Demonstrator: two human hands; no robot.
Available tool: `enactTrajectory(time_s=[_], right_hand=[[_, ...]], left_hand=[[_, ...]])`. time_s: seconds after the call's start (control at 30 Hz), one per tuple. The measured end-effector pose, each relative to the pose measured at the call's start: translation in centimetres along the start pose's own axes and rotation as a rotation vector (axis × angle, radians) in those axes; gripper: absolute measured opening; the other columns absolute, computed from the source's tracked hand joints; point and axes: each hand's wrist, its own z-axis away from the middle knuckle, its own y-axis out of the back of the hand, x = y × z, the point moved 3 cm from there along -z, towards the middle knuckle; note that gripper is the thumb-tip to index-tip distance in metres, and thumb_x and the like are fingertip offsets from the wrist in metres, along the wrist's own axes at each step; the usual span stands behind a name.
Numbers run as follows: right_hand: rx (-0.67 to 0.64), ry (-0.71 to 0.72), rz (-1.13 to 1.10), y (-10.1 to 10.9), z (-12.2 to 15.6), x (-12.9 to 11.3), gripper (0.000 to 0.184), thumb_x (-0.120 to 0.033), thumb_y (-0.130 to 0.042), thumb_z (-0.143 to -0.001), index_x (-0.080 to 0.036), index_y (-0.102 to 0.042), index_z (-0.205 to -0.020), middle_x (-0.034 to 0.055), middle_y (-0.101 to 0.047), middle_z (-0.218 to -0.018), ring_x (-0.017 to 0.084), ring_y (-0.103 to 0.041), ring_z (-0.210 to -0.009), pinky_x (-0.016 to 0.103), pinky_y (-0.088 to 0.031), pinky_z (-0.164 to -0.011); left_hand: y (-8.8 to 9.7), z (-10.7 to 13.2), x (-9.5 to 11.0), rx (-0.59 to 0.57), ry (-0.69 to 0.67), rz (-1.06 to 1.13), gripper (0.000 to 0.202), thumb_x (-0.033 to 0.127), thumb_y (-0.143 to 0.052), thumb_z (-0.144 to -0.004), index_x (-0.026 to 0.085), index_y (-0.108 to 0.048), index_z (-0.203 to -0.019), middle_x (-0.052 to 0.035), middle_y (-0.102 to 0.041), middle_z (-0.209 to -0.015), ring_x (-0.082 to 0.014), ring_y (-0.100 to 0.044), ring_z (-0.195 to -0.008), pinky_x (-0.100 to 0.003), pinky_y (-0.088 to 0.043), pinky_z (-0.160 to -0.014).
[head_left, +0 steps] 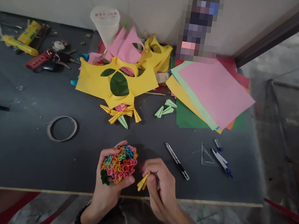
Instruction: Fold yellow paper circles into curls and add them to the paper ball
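My left hand (106, 191) is wrapped round a ball of curled colored paper (120, 164), mostly pink, orange, red, blue and dark green. Close to its right side, my right hand (160, 186) pinches a small folded yellow paper piece (143, 182) between thumb and fingers. The ball and the yellow piece are apart. Similar folded yellow pieces (119, 114) lie in a small heap farther back on the dark table (27, 157). A few light green folded pieces (166, 109) lie to the right of that heap.
A box cutter (177, 161), a set square (207, 156) and a compass (222, 163) lie at right. Behind them is a stack of colored paper (214, 91). Cut yellow paper (95, 81) and a lidded cup (106, 23) stand at the back. A tape ring (48, 128) and keys (61, 61) are left.
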Motion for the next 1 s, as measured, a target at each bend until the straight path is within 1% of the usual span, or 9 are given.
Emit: enactTrajectory(time_s=[0.07, 0.13, 0.23, 0.33, 0.47, 0.53, 0.67, 0.83, 1.0], right_hand=[[0.004, -0.005, -0.065, -0.5, 0.5, 0.3, 0.015, -0.020, -0.047, -0.109, -0.026, -0.061, -0.113, 0.0061, -0.070, -0.115, 0.018, -0.069, -0.099, 0.030, -0.055, -0.083], [0.031, 0.017, -0.096, -0.9, 0.9, 0.5, 0.019, -0.019, -0.047, -0.110, -0.028, -0.060, -0.121, 0.0054, -0.072, -0.118, 0.018, -0.070, -0.102, 0.029, -0.055, -0.084], [0.101, 0.019, -0.081, -1.2, 1.3, 0.7, 0.027, -0.017, -0.045, -0.111, -0.030, -0.061, -0.128, 0.0023, -0.071, -0.105, 0.016, -0.068, -0.090, 0.028, -0.053, -0.079], [0.111, -0.024, -0.043, -1.3, 1.7, 0.8, 0.029, -0.022, -0.043, -0.113, -0.029, -0.065, -0.130, 0.0021, -0.065, -0.096, 0.016, -0.061, -0.080, 0.029, -0.050, -0.073], [0.110, 0.042, -0.049, -1.6, 2.4, 0.9, 0.029, -0.034, -0.044, -0.112, -0.026, -0.067, -0.127, 0.0026, -0.060, -0.089, 0.018, -0.056, -0.074, 0.032, -0.046, -0.067], [0.117, 0.079, -0.070, -1.8, 2.6, 0.9, 0.026, -0.032, -0.047, -0.111, -0.026, -0.068, -0.125, 0.0019, -0.061, -0.086, 0.018, -0.057, -0.072, 0.032, -0.046, -0.066], [0.121, 0.021, -0.011, -2.2, 2.3, 0.7, 0.030, -0.025, -0.051, -0.108, -0.026, -0.068, -0.133, 0.0022, -0.065, -0.088, 0.017, -0.061, -0.072, 0.030, -0.049, -0.066], [0.088, 0.091, 0.051, -2.5, 1.8, -0.4, 0.038, -0.020, -0.054, -0.105, -0.024, -0.068, -0.139, 0.0017, -0.069, -0.085, 0.016, -0.062, -0.069, 0.028, -0.051, -0.063], [0.106, 0.043, -0.119, -2.6, 1.4, -0.1, 0.023, -0.025, -0.059, -0.104, -0.026, -0.074, -0.122, 0.0030, -0.072, -0.087, 0.018, -0.065, -0.072, 0.030, -0.054, -0.066]], left_hand=[[-0.2, 0.2, 0.0, 0.006, -0.003, 0.007, 0.076, 0.023, -0.107, -0.052, 0.034, -0.067, -0.115, -0.0033, -0.065, -0.154, -0.0275, -0.076, -0.124, -0.032, -0.064, -0.100], [-0.3, 0.3, 0.0, 0.007, -0.003, -0.012, 0.074, 0.026, -0.107, -0.051, 0.037, -0.068, -0.113, -0.0009, -0.064, -0.155, -0.0302, -0.076, -0.124, -0.037, -0.066, -0.099], [-0.3, 0.4, 0.2, 0.004, -0.007, -0.102, 0.067, 0.024, -0.104, -0.056, 0.040, -0.069, -0.111, 0.0022, -0.066, -0.154, -0.0342, -0.075, -0.126, -0.045, -0.065, -0.102], [-0.1, 0.5, 0.2, 0.015, -0.025, -0.158, 0.069, 0.026, -0.104, -0.055, 0.041, -0.069, -0.112, 0.0029, -0.068, -0.154, -0.0368, -0.074, -0.128, -0.050, -0.063, -0.108], [0.1, 0.7, 0.1, 0.048, -0.012, -0.131, 0.070, 0.026, -0.104, -0.053, 0.041, -0.069, -0.112, 0.0046, -0.064, -0.159, -0.0377, -0.071, -0.133, -0.051, -0.063, -0.109], [0.1, 0.8, 0.1, 0.063, 0.009, -0.105, 0.069, 0.025, -0.103, -0.054, 0.042, -0.070, -0.112, 0.0060, -0.065, -0.159, -0.0381, -0.069, -0.136, -0.050, -0.063, -0.110], [-0.1, 1.2, -0.1, 0.095, 0.020, -0.069, 0.074, 0.019, -0.101, -0.054, 0.045, -0.070, -0.116, 0.0072, -0.072, -0.151, -0.0386, -0.067, -0.139, -0.049, -0.065, -0.109], [0.1, 1.4, -0.2, 0.131, 0.026, -0.078, 0.083, 0.018, -0.099, -0.055, 0.046, -0.066, -0.126, 0.0032, -0.076, -0.145, -0.0395, -0.074, -0.129, -0.051, -0.069, -0.102], [-0.2, 1.4, 0.4, 0.100, 0.016, -0.114, 0.081, 0.018, -0.099, -0.056, 0.048, -0.066, -0.123, 0.0065, -0.078, -0.141, -0.0376, -0.078, -0.123, -0.049, -0.072, -0.094]])
